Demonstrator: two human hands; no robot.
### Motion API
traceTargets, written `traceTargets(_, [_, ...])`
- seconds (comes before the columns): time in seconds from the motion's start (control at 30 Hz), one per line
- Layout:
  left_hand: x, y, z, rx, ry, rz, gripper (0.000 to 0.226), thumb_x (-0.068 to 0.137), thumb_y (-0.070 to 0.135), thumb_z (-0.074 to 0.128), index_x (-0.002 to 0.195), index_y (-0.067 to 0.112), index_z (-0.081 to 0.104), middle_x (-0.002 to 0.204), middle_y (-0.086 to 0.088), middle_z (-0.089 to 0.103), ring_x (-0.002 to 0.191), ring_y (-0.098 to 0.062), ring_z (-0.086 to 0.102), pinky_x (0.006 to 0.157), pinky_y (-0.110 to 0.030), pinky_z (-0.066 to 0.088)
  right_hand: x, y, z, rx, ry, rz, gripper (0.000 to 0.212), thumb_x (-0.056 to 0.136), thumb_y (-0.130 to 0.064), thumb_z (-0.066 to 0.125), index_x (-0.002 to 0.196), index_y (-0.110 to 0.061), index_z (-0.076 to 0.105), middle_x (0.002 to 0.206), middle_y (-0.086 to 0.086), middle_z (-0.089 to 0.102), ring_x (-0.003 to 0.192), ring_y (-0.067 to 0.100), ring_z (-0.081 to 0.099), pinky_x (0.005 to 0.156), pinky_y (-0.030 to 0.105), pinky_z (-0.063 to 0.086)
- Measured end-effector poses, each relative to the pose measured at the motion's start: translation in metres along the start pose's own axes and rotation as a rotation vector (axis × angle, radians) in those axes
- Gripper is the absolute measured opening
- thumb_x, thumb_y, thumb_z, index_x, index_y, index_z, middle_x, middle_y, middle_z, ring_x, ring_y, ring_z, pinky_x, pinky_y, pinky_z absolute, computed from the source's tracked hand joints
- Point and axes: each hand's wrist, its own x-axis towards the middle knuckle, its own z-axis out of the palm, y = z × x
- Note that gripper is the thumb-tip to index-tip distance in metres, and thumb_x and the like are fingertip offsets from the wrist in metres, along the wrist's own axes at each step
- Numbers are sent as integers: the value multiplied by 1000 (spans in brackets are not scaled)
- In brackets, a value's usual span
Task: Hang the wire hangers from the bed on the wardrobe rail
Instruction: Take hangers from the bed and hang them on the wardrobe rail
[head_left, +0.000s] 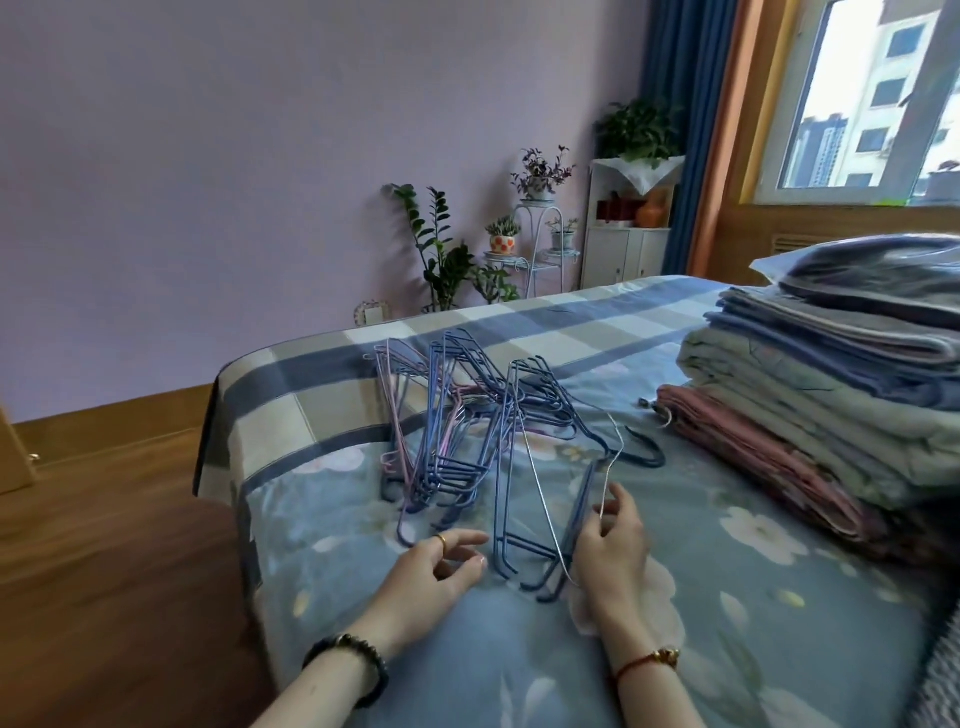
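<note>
Head view, risk first: the wire hangers (467, 431) lie hooked through each other in a heap on the bed (727, 597). Pull one and it likely drags its neighbours, or a snagged bunch slides off the left edge onto the floor (104, 519). The right hand (613, 545) has its fingers curled round a white hanger (540, 499) at the heap's near right. The left hand (436, 561) hovers loosely curled, holding nothing, just left of the nearest blue frames. Most of the heap sits beyond both hands. No wardrobe rail in sight.
</note>
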Motion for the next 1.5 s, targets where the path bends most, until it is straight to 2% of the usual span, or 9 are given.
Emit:
traceTargets(0.1, [-1,1,-1,-58,7,-12,23,90,16,55,94,38,55,98,3,62,78,-6,55,78,-17,47,-2,-4,-1,120,20,-25,39,88,2,47,126,-7,49,107,12,56,73,36,64,73,54,54])
traceTargets(0.2, [-5,3,-4,-127,34,-27,19,90,15,56,98,32,58,96,1,61,70,-8,53,63,-11,45,-6,-13,-3,177,-21,-99,37,91,0,46,126,-11,51,106,7,55,69,36,64,60,39,57])
traceTargets(0.33, [-12,10,-19,-143,42,-44,17,92,16,53,98,31,55,99,-1,61,64,-6,53,52,-11,40,-17,-37,-5,209,-187,-199,40,91,1,45,125,-20,46,97,1,51,56,16,60,49,17,52])
traceTargets(0.43, [-22,16,-39,-139,70,-47,16,93,16,49,102,29,52,96,4,62,66,-3,53,52,-10,40,-29,-59,0,209,-295,-316,42,90,3,46,124,-21,46,96,-7,52,57,10,62,50,20,53])
traceTargets(0.57, [-39,29,-72,-217,138,-64,20,96,18,44,114,20,52,90,8,62,71,-5,55,57,-13,42,-47,-96,6,360,-422,-351,46,89,7,46,117,-30,49,97,5,55,55,7,61,50,19,53])
traceTargets(0.8, [-85,68,-136,-544,287,9,20,96,29,41,111,21,51,108,0,62,95,-17,59,81,-29,49,-91,-164,25,629,-709,-339,41,87,8,47,104,-26,61,84,-1,67,56,7,61,55,21,55])
traceTargets(1.03, [-148,82,-209,-780,555,208,16,90,6,50,103,13,57,79,0,72,68,-13,68,61,-28,58,-149,-228,61,771,-908,-372,36,87,5,48,106,-23,61,81,-10,71,56,6,60,57,22,57])
traceTargets(1.23, [-226,87,-274,-724,854,274,13,87,1,54,94,10,59,74,-6,69,60,-16,69,52,-24,57,-214,-279,100,869,-1162,-419,33,88,-2,46,112,-21,60,88,-5,70,65,11,61,61,24,56])
traceTargets(1.5, [-359,91,-353,-626,1209,306,15,89,0,51,89,13,58,61,2,70,53,-12,68,50,-20,55,-331,-348,146,877,-1525,-431,38,94,-3,39,123,-26,50,105,-2,68,78,15,68,68,32,58])
